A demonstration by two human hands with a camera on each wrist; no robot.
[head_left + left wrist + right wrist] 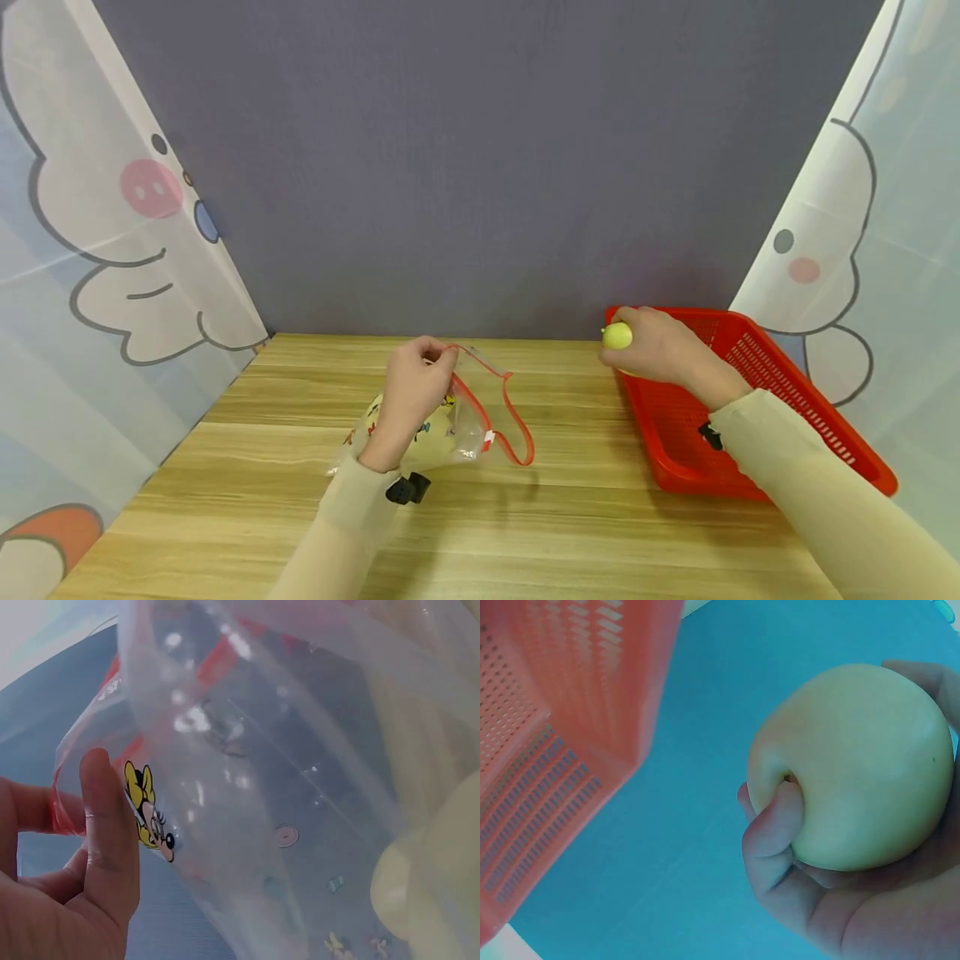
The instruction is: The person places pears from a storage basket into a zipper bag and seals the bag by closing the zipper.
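My left hand (420, 379) pinches the red-edged rim of a clear plastic zip bag (471, 437), whose mouth gapes toward the right. Cartoon figures are printed on the film. Pale yellow rounded contents (442, 862) show through the bag in the left wrist view; their exact kind is blurred. Over the left edge of a red plastic basket (678, 458), my right hand (660, 346) grips a pale yellow-green fruit (862, 765). It is round with a dimple, like an apple or pear, and a fingertip presses into that dimple. In the head view the hand hides most of it.
The basket has slotted walls and stands on the right side of the wood-grain table (555, 533). A dark grey panel (480, 167) rises behind the table. Curtains with cartoon prints (97, 192) hang on both sides.
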